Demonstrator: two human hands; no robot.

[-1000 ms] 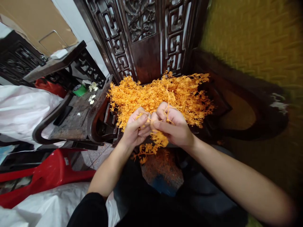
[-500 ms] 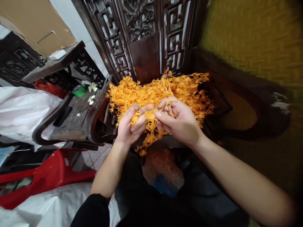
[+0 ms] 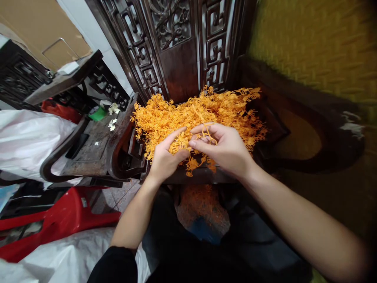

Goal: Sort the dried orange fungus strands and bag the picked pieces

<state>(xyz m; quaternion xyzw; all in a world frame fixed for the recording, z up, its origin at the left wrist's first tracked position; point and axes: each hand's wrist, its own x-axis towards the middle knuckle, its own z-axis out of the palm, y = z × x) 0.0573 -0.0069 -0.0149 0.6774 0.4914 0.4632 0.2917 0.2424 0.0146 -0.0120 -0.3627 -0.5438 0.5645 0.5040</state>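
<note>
A heap of thin, branching orange plastic sprigs (image 3: 165, 114) covers the seat of a carved dark wooden chair (image 3: 180, 70). At the heap's front edge, my left hand (image 3: 166, 157) curves its thumb and fingers around part of an orange sprig (image 3: 193, 165). Close beside it, my right hand (image 3: 228, 147) pinches the stems of this sprig between thumb and forefinger. A thin stem loops over the right fingers. Several small branches dangle below both hands, and some fingertips are hidden among the strands.
Left of me stands another dark wooden chair (image 3: 88, 155), with a green tape roll (image 3: 97, 113) and small white flower pieces (image 3: 112, 125) on it. A red plastic stool (image 3: 66, 214) and white sacks (image 3: 70, 255) lie lower left. The chair's curved armrest (image 3: 330, 149) is at right.
My left hand has turned, with its back now facing up and its thumb lower, around the sprig. The dangling branches have shifted up and right. My right hand keeps its pinch.
</note>
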